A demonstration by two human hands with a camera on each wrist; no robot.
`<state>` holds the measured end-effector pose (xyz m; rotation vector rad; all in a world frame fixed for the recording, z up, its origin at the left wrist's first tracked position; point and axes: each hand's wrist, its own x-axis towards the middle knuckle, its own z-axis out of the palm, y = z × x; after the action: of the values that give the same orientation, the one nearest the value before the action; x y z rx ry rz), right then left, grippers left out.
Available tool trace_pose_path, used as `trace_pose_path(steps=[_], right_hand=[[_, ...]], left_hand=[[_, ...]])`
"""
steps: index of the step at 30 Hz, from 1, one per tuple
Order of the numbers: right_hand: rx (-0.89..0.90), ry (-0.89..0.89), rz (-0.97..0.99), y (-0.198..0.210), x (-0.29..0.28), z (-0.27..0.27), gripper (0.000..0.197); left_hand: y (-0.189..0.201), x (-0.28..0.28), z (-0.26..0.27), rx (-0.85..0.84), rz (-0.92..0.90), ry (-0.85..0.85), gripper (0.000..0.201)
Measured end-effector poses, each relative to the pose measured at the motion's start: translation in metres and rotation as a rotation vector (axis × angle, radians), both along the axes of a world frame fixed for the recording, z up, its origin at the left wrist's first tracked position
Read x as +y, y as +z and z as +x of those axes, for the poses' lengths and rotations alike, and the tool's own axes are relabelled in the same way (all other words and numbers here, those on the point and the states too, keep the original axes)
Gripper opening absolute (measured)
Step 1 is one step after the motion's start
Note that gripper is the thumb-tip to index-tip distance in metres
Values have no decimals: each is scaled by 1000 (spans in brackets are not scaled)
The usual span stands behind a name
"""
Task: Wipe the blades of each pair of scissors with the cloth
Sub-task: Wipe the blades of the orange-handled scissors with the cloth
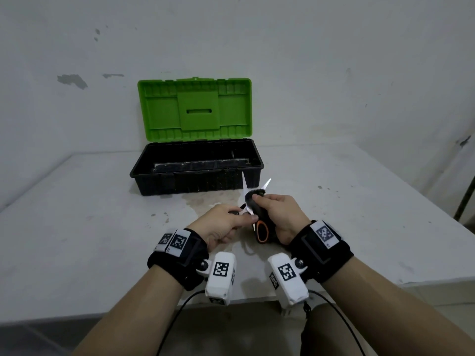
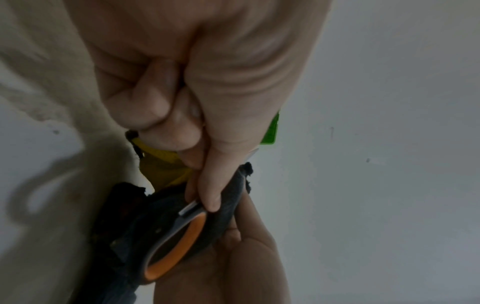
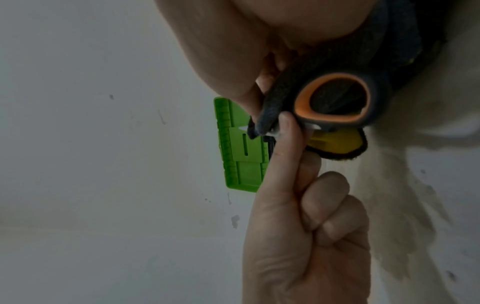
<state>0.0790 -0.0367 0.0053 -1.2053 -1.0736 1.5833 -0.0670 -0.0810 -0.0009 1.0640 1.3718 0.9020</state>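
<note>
A pair of scissors with a black and orange handle [image 1: 262,232] is held above the table with its blades [image 1: 244,185] spread and pointing away from me. My left hand [image 1: 231,220] pinches the scissors near the pivot, and its thumb and index finger [image 2: 207,191] lie on the metal. My right hand [image 1: 279,210] grips a dark cloth [image 1: 253,199] wrapped around the base of the right blade. The orange handle loop [image 3: 335,98] and the cloth [image 3: 283,90] fill the right wrist view. A yellow piece with a dark edge [image 3: 335,145] shows behind the handle.
An open toolbox with a black base [image 1: 196,182] and an upright green lid [image 1: 195,109] stands on the table just beyond the blade tips. The grey table [image 1: 97,227] is stained near the hands. Its near edge lies under my wrists. A wall stands behind.
</note>
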Motion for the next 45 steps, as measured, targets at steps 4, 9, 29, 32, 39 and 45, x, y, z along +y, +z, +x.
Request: trace_pose_path(steps=[4,9,29,32,39,45], right_hand=[[140,-285,27,23,24,17,23],[171,-162,57,24,15,27,20],[132,-304,43,17,27,38,23],[86,-161,45,10,12,36,24],[9,62,54,2,-9,15,19],[-8,66,18,0,-9,8,5]], left_hand=[[5,-1,-7,28,6,-23,19],[6,-1,-16,-17,-9,7,19],[-8,2,-10,91,-57,-24,25],[-7,5,-13,60,-47,12,26],[1,9,-5,101,1,-21,23],[0,10,-4,139,2,-47,20]])
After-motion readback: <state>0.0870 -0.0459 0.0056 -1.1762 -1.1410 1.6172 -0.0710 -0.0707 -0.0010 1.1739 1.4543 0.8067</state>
